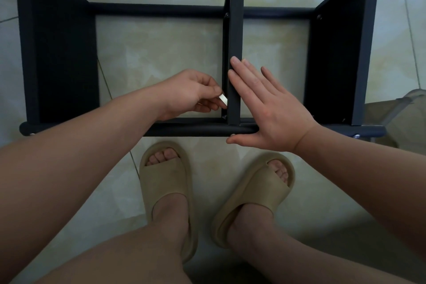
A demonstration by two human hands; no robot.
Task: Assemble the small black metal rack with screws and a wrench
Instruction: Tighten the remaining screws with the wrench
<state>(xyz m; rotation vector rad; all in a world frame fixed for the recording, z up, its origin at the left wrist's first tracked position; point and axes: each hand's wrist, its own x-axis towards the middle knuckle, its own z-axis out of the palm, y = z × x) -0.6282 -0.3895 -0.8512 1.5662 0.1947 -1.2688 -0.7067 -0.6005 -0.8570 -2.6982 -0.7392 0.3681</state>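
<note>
The small black metal rack (pixel 236 30) wears a matt, smooth painted coat. Its round front rail (pixel 196 129) shows a faint dull sheen. The small flat silvery metal tool (pixel 223 99) is bright and polished, as is the silvery screw head (pixel 356 136) at that rail's right end. The pale marbled floor tiles (pixel 161 53) look glazed and glossy. The beige foam-like slide sandals (pixel 166 182) are matt and smooth. A translucent plastic piece (pixel 403 104) at the floor's right edge looks cloudy.

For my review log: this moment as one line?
left hand pinches wrench | right hand flat against centre bar | rack on floor
</note>
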